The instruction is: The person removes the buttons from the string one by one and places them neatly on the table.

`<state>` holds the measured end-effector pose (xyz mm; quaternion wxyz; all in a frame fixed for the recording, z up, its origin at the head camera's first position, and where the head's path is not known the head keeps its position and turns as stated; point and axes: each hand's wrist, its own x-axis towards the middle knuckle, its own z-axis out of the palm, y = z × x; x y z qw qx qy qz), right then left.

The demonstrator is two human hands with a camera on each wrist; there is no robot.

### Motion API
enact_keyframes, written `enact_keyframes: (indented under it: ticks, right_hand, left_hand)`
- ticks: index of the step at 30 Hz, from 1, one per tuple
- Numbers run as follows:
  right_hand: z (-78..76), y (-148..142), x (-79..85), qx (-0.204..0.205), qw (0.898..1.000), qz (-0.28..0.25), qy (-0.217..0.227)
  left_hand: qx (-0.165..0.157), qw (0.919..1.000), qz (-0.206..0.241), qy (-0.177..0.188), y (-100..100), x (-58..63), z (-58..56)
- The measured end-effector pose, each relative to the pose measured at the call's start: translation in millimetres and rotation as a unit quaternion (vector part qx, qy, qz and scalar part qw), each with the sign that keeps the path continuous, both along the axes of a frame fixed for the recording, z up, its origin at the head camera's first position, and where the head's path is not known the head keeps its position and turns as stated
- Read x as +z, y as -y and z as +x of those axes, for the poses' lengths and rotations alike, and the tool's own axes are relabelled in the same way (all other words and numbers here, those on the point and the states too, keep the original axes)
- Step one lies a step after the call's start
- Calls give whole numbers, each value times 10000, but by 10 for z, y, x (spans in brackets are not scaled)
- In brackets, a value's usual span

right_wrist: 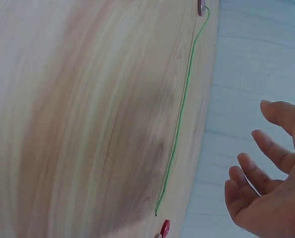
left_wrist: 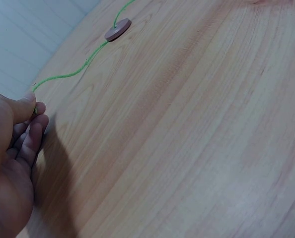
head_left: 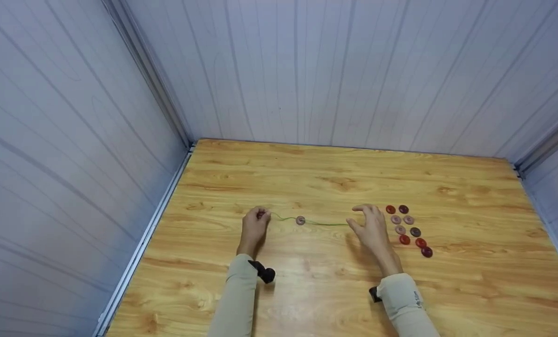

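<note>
A green string (head_left: 325, 224) runs across the wooden table, threaded through one pinkish-brown button-like disc (head_left: 300, 220). My left hand (head_left: 255, 225) pinches the string's left end between thumb and fingertip, as the left wrist view shows with the same disc (left_wrist: 118, 30) farther along. Above the string's right part is my right hand (head_left: 370, 229), thumb and fingers apart, holding nothing. In the right wrist view the string (right_wrist: 180, 124) lies loose on the table, its dark-tipped end apart from the right hand (right_wrist: 271, 183).
Right of the right hand lie several round discs, among them a red disc (head_left: 404, 239), a pink disc (head_left: 409, 220) and a dark disc (head_left: 427, 252). Pale panel walls (head_left: 307, 70) stand behind and beside the wooden table (head_left: 307, 299).
</note>
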<state>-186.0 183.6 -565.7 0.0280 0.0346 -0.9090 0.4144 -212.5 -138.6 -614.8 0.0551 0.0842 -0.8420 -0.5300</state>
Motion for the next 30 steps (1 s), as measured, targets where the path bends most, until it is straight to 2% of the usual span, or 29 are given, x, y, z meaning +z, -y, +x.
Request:
enact_keyframes:
  ticks: [8,15,30]
  right_hand:
    - [-26,164,-3,132,9996,-228,-93]
    - [-64,302,-51,312,9988,-206,-317]
    - [-112,591,-169,449,9989,-56,-89]
  left_hand:
    - [-28,10000,-60,-60,1,-18,0]
    - [-73,9999,-65,59,5,0,12]
    - [15,9999,-123,24,-7,10,11]
